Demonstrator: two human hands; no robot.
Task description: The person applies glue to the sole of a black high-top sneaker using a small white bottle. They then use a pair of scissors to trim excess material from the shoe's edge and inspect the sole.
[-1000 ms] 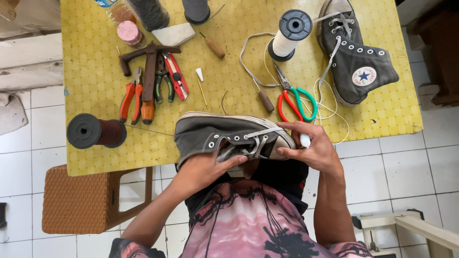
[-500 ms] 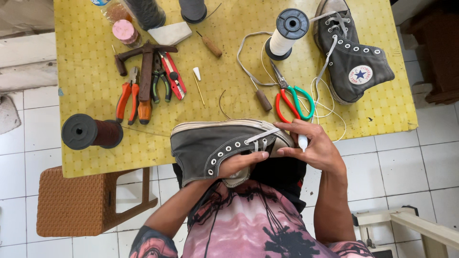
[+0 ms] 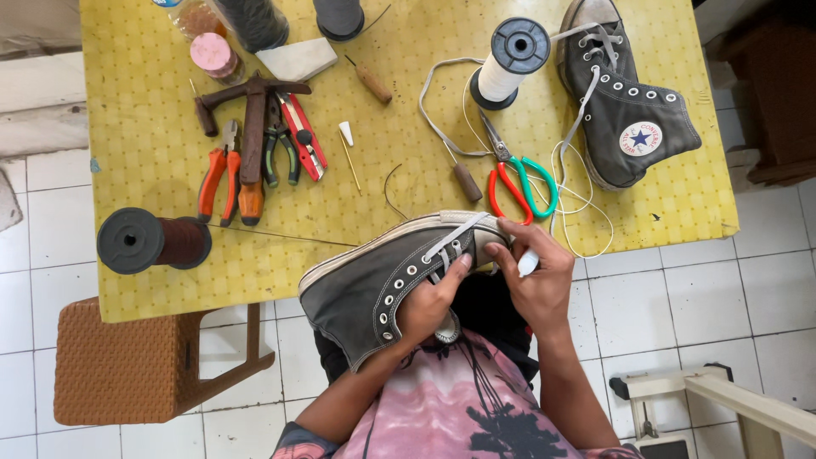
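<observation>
A dark grey high-top sneaker [image 3: 374, 285] with white laces lies on my lap at the yellow table's near edge, toe pointing right. My left hand [image 3: 429, 306] grips its laced tongue area from below. At the toe cap, my right hand [image 3: 535, 272] pinches the sneaker, and a small white object shows under its fingers. A second matching sneaker [image 3: 625, 106] stands at the table's far right, its loose lace trailing across the top.
On the yellow table [image 3: 153, 153] lie red-and-green scissors [image 3: 518, 183], a white thread spool [image 3: 508, 64], a dark red spool [image 3: 153, 242], orange pliers [image 3: 223, 178], a hammer and awls. A woven stool [image 3: 119, 370] stands at the lower left, on the white tiled floor.
The sneaker has tilted, its heel swinging down and left onto my lap. My left hand has shifted further under the lacing. My right hand has stayed at the toe.
</observation>
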